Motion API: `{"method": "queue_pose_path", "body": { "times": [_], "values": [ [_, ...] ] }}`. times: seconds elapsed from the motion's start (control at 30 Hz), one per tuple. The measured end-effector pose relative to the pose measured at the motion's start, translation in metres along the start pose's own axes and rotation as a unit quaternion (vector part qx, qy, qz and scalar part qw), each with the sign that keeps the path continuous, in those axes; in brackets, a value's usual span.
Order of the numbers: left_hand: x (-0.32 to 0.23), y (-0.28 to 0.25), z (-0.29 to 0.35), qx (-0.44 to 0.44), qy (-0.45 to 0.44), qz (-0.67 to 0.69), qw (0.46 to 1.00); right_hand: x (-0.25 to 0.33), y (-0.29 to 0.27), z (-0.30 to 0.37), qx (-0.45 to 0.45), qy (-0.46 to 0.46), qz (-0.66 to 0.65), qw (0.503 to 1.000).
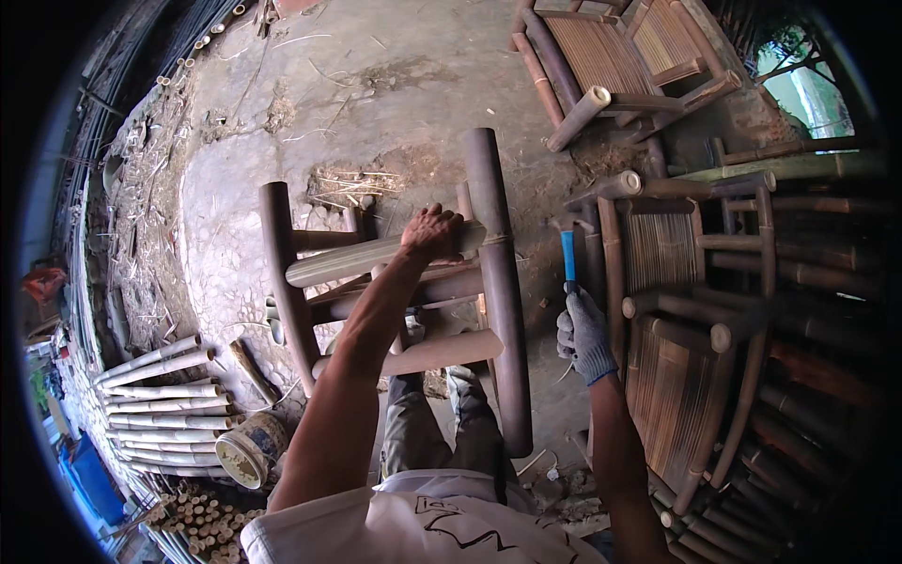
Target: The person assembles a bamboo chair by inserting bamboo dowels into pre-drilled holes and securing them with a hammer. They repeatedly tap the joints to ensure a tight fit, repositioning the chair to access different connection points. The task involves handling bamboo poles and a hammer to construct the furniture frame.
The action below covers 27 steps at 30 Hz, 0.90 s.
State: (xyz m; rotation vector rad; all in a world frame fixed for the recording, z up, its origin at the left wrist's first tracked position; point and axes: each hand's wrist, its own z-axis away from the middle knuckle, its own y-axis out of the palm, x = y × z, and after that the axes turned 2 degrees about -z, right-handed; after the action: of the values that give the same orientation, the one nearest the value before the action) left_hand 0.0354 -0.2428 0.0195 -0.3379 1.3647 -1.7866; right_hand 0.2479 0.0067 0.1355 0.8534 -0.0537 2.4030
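Observation:
A dark bamboo chair frame (pixel 508 329) stands before me, with a thick post on each side and several rails between them. My bare left hand (pixel 434 233) is closed over the right end of a pale split bamboo crosspiece (pixel 340 262), close to the right post. A second split crosspiece (pixel 442 353) spans the frame nearer my body. To the right of the frame, my right hand (pixel 584 338) in a grey glove grips a hammer by its blue handle (pixel 567 258). The hammer's head is hard to make out against the dark bamboo behind it.
Bamboo chairs with slatted seats stand at the far right (pixel 601 56) and right (pixel 663 249). Cut bamboo poles (pixel 169 420) lie at the left, near a dirty bucket (pixel 250 449). Bamboo scraps (pixel 352 183) litter the concrete floor (pixel 254 103) beyond the frame.

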Motion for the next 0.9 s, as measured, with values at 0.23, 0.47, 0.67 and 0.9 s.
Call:
{"method": "queue_pose_path", "body": {
  "times": [0.23,0.47,0.67,0.9],
  "values": [
    [0.007,0.007,-0.016,-0.002,0.025,0.028,0.999,-0.011,0.024,-0.042,-0.138,0.016,-0.196,0.971],
    [0.011,0.003,-0.015,-0.021,0.058,0.036,0.997,-0.005,0.017,-0.05,-0.085,0.048,-0.077,0.992],
    [0.016,0.014,-0.008,-0.006,0.036,0.034,0.999,-0.014,-0.008,-0.042,-0.013,0.142,0.08,0.987],
    [0.011,0.008,-0.012,-0.009,0.054,0.033,0.998,-0.011,-0.006,-0.036,0.049,0.165,0.142,0.975]
  ]
}}
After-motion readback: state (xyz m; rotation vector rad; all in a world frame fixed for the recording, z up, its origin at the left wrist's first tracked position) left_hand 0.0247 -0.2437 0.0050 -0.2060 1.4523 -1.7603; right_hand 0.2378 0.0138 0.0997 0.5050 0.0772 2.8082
